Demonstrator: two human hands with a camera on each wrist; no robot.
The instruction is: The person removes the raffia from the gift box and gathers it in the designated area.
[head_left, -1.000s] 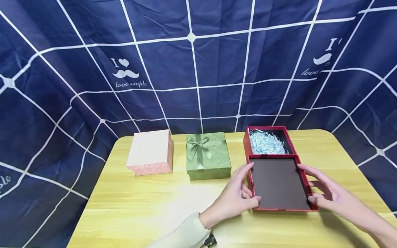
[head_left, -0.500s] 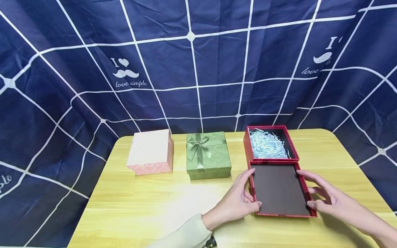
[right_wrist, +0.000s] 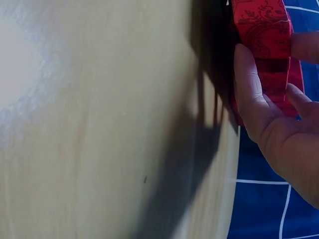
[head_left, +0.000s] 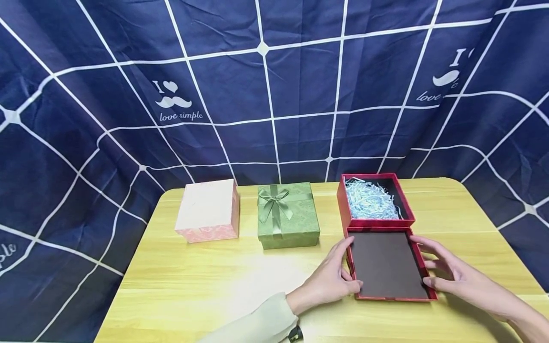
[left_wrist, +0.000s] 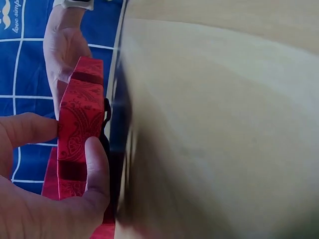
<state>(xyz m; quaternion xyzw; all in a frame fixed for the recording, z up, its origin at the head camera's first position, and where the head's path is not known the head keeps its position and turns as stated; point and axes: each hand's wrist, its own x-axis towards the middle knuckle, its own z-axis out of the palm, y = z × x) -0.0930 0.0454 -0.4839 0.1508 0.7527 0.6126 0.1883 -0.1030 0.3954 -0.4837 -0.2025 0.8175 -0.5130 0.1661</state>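
Note:
A red box lid [head_left: 388, 264], its dark inside facing up, lies between my two hands in front of the red box [head_left: 377, 222]. My left hand [head_left: 328, 278] grips its left side, fingertips and thumb on the rim. On the opposite side, my right hand [head_left: 454, 276] holds the lid the same way. In the left wrist view the lid's wall [left_wrist: 79, 114] shows a dark paisley-like pattern, with thumb and finger on either edge. The right wrist view shows fingers along the patterned lid wall [right_wrist: 264, 40]. Light blue shredded paper [head_left: 371, 200] fills much of the box.
A green gift box [head_left: 296, 214] with a ribbon bow stands left of the red box. Farther left is a pink box [head_left: 208, 209] with its top on. All rest on a wooden table [head_left: 193, 295] backed by a dark blue gridded cloth [head_left: 300, 95].
Both hands have drawn the lid a little toward me, so more of the red box's front edge and shredded paper shows. The green and pink boxes stay put.

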